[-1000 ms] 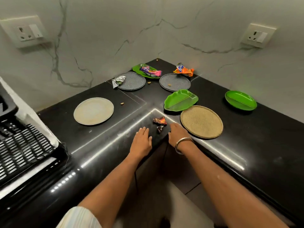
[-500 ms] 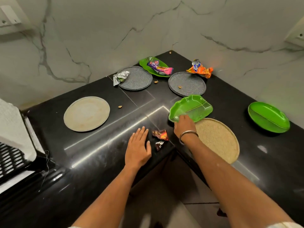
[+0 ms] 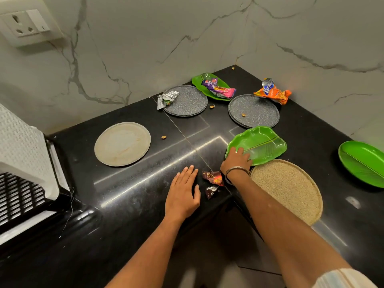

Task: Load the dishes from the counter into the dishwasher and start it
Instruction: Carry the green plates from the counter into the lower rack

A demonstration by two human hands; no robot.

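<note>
Your right hand (image 3: 236, 161) is on the near edge of the green leaf-shaped plate (image 3: 258, 144), in the middle right of the frame. Your fingers lie over its rim, but you cannot tell if they grip it. This plate sits partly on top of the round tan plate (image 3: 288, 190) just below it. Your left hand (image 3: 182, 194) lies flat and open on the black counter (image 3: 128, 194), fingers straight, in the lower middle of the frame.

Between your two hands lie two small candy wrappers (image 3: 214, 181). At the far right edge is another green plate (image 3: 361, 163). To the left of the middle sits a pale round plate (image 3: 122, 144) all by itself. Near the back corner are two gray speckled plates (image 3: 188, 100) (image 3: 253, 111). A silver wrapper (image 3: 167, 97) rests on the left one's edge. Behind them a third green plate (image 3: 204, 81) holds a purple and pink wrapper (image 3: 218, 88). An orange snack bag (image 3: 272, 92) lies at the back edge of the right gray plate. A black rack (image 3: 18, 196) shows at the left edge.
</note>
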